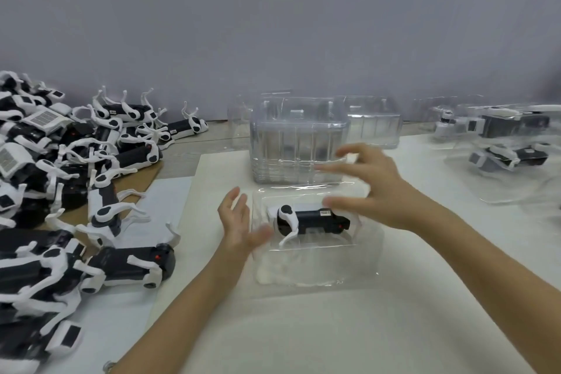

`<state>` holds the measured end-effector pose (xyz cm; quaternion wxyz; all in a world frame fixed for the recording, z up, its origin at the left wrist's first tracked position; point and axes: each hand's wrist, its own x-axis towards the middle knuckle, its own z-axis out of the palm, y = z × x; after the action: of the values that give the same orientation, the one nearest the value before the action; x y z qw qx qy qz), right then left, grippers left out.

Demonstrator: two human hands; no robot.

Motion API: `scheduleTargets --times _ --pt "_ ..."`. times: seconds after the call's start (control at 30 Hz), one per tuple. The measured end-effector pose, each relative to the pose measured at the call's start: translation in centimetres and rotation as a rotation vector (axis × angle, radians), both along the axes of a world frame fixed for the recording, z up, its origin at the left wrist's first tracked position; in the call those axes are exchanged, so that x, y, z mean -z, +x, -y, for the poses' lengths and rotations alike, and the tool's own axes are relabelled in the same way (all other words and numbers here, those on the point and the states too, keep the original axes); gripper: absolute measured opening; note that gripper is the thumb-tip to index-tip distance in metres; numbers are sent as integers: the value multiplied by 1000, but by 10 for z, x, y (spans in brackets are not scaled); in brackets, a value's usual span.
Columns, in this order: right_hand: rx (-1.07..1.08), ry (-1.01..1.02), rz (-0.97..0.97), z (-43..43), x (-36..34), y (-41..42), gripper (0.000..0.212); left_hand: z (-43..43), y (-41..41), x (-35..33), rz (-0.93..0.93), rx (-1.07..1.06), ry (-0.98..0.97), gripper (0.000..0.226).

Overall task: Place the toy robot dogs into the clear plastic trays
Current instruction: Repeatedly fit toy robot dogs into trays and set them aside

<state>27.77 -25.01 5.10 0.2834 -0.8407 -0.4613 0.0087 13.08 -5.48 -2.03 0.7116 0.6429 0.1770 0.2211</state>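
One dog [312,220] lies on its side in the tray [315,270] at the middle of the table [303,337], black body running 9 to 3 o'clock, white legs folded toward 6. It looks seated in the moulded pocket, though the clear plastic makes the fit hard to judge.

The left hand [239,222] stands at 9 o'clock of the tray, fingers straight and holding nothing, thumb close to the tray's edge; contact cannot be told. The right hand [373,188] hovers over the tray's 2 o'clock corner, fingers spread and blurred, also empty.

At 12 o'clock stands a stack [299,143] of empty trays; at 9 o'clock a pile [60,179] of loose dogs; at 2 o'clock filled trays [510,143].

The dog is probably light, hard plastic with a stiff body and thin, jointed legs that could snap or swing, so it is best taken round the black trunk, not by a leg. The tray looks thin, slick and springy: it will likely flex or skid under a one-sided push, so gripping both short edges should steady it.
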Motion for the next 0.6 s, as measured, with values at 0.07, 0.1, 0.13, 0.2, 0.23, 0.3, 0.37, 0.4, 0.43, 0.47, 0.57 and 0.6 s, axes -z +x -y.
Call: scheduleTargets --times 0.07,0.1,0.13,0.2,0.23,0.3,0.37,0.4,0.43,0.47,0.57,0.6 --pt "317 297 -344 18 8 -5 62 0 0 -7 -61 -21 -126 117" --pt "387 239 -471 24 14 -10 72 1 2 -11 -129 12 -154 117" --pt "366 130 -602 29 22 -18 78 3 5 -13 -176 31 -157 114" --pt "238 103 -775 30 33 -33 76 13 14 -20 -192 114 -123 105" --pt "202 231 -823 28 32 -38 75 19 18 -26 -147 119 -82 97" --pt "195 521 -915 25 27 -41 90 33 23 -46 38 83 23 88" --pt "201 722 -852 22 27 -39 90 39 26 -55 163 36 158 81" --pt "198 795 -828 20 28 -40 85 41 25 -56 192 10 209 77" --pt "191 846 -812 19 29 -42 81 43 23 -56 210 -4 237 75" --pt "190 863 -791 17 34 -44 78 44 22 -53 212 -18 246 75" --pt "223 912 -764 15 48 -50 64 45 17 -41 213 -57 260 72" --pt "240 934 -774 14 52 -51 61 45 16 -40 217 -67 274 69"
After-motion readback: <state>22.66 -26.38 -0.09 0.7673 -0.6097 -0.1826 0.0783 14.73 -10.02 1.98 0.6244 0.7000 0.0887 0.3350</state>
